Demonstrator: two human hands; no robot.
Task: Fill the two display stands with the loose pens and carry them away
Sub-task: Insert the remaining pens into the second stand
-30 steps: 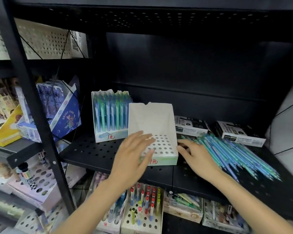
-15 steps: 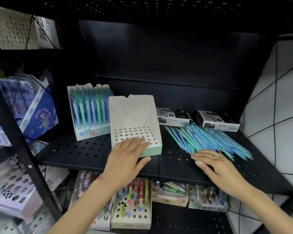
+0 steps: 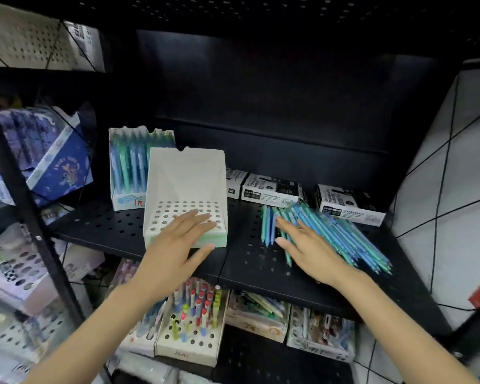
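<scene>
The left hand (image 3: 178,245) lay flat, fingers straight, on the empty display stand (image 3: 185,198); the right hand (image 3: 308,245), also unclenched, touched the loose pens (image 3: 330,234) on the shelf (image 3: 247,261). A careless sweep could have rolled pens off its front edge

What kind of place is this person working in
Most likely a stationery shop. Black perforated metal shelving holds a white cardboard display stand full of blue and green pens with a handwritten price, boxed markers sit at the back, and more pen stands fill the shelf below.
</scene>
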